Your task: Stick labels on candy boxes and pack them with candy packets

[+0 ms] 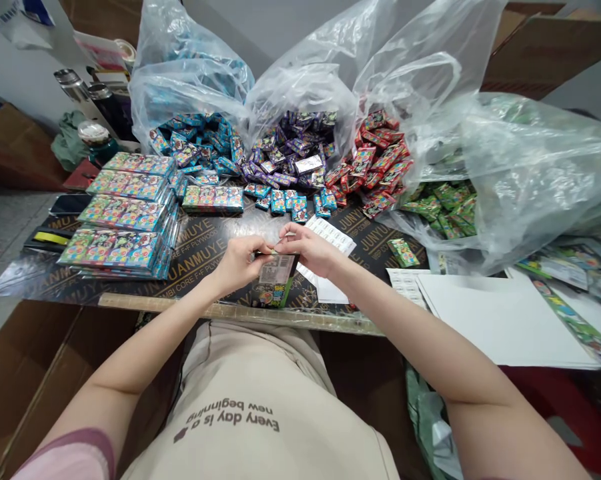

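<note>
Near the table's front edge, a small printed carton (274, 275) with a grey panel and green lower part is between my hands. My left hand (244, 261) is closed, its thumb and fingers pinching the carton's top edge. My right hand (307, 248) pinches the same top edge from the other side, its fingertips close to the left ones. What the fingertips do at the top is too small to make out. Just beyond the right hand lie white printed label sheets (333, 233). Ahead of my hands sit several small blue packets (299, 208).
Stacked multi-packs (115, 245) stand at left, with one wrapped row (213, 199) beside them. Plastic bags at the back spill blue (220, 143), purple (300, 143), red (380, 163) and green packets (450, 207). A loose green packet (403, 253) and white sheets (500, 320) lie at right.
</note>
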A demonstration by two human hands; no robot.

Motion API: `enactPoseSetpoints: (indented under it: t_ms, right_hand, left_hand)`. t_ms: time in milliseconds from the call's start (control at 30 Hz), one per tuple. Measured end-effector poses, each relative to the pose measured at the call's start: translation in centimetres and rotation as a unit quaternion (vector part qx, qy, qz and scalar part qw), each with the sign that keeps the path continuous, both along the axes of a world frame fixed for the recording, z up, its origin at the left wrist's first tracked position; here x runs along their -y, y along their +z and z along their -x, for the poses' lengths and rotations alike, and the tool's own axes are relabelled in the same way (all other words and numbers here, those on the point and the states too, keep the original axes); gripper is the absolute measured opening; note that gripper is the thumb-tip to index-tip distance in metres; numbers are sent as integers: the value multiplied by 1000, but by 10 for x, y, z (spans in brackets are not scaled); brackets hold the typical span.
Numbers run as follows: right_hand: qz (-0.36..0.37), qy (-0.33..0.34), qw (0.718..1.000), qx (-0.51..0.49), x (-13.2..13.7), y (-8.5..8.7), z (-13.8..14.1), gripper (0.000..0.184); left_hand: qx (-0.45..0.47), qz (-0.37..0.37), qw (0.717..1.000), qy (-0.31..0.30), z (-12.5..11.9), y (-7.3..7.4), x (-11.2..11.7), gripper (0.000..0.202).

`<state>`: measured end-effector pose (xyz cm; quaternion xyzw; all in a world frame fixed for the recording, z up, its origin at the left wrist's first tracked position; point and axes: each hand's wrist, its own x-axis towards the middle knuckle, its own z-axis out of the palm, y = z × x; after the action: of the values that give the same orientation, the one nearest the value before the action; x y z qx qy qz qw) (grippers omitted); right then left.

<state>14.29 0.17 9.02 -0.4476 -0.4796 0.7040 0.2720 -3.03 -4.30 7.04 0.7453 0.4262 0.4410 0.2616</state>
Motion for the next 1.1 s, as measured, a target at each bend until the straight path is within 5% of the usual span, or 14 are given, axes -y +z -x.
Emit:
enactPoseSetpoints:
  t_ms: [100, 200, 400, 500, 567, 633, 767, 867, 967, 1100]
  right_hand:
    - [55, -51, 997, -26, 8, -7, 2, 33]
    - [33, -60, 997, -46, 13, -12, 1, 37]
    - [-191, -48, 980, 15, 24, -29, 2, 47]
    - [-272, -10, 960, 59, 28, -43, -8, 71]
    - [-338, -33, 932, 129, 26, -53, -32, 82]
    - [-393, -98, 887, 221, 17, -63, -70, 71]
    - [-391, -188, 811, 392, -4, -87, -163, 26]
    - [-336, -125, 815, 455, -13, -108, -202, 16]
    - [-321, -66, 823, 463, -13, -126, -208, 10]
    - [-358, -56, 814, 453, -8, -139, -200, 5]
  left_hand:
    - [-1, -7, 1000, 9, 1, 0, -1, 10]
    - [0, -4, 1000, 13, 2, -1, -3, 9]
    - [-18, 36, 999, 10, 2, -1, -6, 5]
    - [7, 84, 996, 18, 11, -1, -9, 5]
    - [30, 121, 992, 25, 26, -5, -12, 17]
    - [15, 138, 989, 51, 47, -14, -16, 37]
    - [-241, 85, 961, 104, 75, -44, -25, 66]
    - [-395, 83, 915, -14, 64, -62, -30, 77]
    - [-433, 111, 882, -148, 37, -69, -36, 82]
    - [-460, 133, 856, -192, 12, -65, -52, 81]
